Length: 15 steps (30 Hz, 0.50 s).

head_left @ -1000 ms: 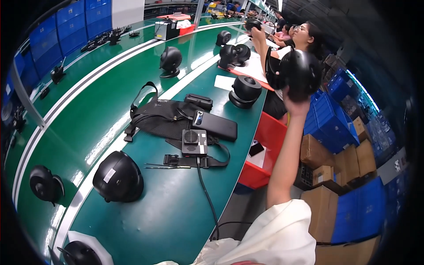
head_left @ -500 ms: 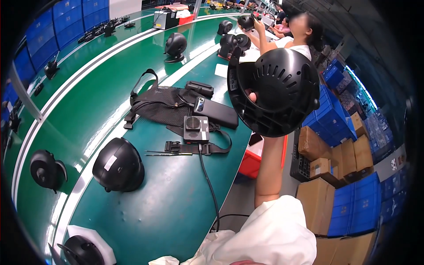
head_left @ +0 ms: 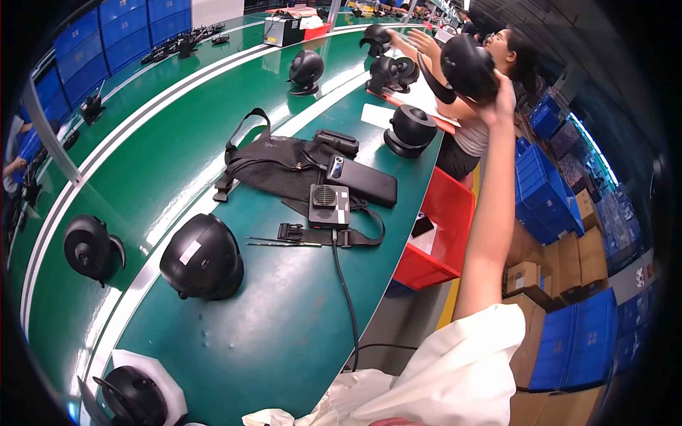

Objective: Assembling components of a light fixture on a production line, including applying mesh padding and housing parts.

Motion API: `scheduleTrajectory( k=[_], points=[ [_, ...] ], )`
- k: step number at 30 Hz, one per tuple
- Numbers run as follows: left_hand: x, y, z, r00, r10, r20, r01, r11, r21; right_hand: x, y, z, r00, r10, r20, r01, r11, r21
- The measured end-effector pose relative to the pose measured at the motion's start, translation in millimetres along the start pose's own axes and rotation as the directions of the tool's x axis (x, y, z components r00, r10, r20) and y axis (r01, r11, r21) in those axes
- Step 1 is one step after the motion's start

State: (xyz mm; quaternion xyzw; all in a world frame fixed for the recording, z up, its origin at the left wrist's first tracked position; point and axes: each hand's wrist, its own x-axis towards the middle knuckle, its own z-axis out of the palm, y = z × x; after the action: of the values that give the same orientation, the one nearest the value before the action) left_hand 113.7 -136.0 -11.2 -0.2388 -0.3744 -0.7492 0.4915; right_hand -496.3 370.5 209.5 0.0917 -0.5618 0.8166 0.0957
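Observation:
My right hand [head_left: 501, 103] is raised at the upper right, the arm stretched far out. It is closed on a black rounded housing [head_left: 469, 65], which has a curved bracket [head_left: 435, 79] on its left side. The fingers are partly hidden by the housing. Below and left of the hand, a black round device on a base [head_left: 412, 129] stands at the table's edge. Closer to me, a black ball-shaped housing [head_left: 202, 257] with a white label sits on the green table [head_left: 277, 312]. My left hand is out of view.
A co-worker [head_left: 479, 131] is beside my raised hand, arms reaching toward a black device [head_left: 375, 41]. A black mesh bag [head_left: 273, 162], a power bank [head_left: 362, 181] and a cabled box [head_left: 329, 207] lie mid-table. A red bin [head_left: 437, 266] and blue crates [head_left: 547, 192] are at the right.
My right hand has moved up and farther away with the housing, turning its slotted side out of sight. The device at the table's edge now shows. The co-worker's hands have moved apart.

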Motion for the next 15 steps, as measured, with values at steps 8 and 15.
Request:
scheduleTrajectory(
  k=[8, 15],
  points=[
    [1.1, -0.2, 33.6, 0.938, 0.128, -0.322, 0.033, 0.891, 0.452, 92.2, 63.5, -30.1, 0.906, 0.180, -0.383, -0.329, 0.870, -0.367],
    [5.3, -8.5, 58.7, 0.782, 0.289, -0.552, 0.249, 0.668, 0.702, 99.4, 83.0, -21.5, 0.821, 0.351, -0.450, -0.524, 0.775, -0.352]
  ],
)
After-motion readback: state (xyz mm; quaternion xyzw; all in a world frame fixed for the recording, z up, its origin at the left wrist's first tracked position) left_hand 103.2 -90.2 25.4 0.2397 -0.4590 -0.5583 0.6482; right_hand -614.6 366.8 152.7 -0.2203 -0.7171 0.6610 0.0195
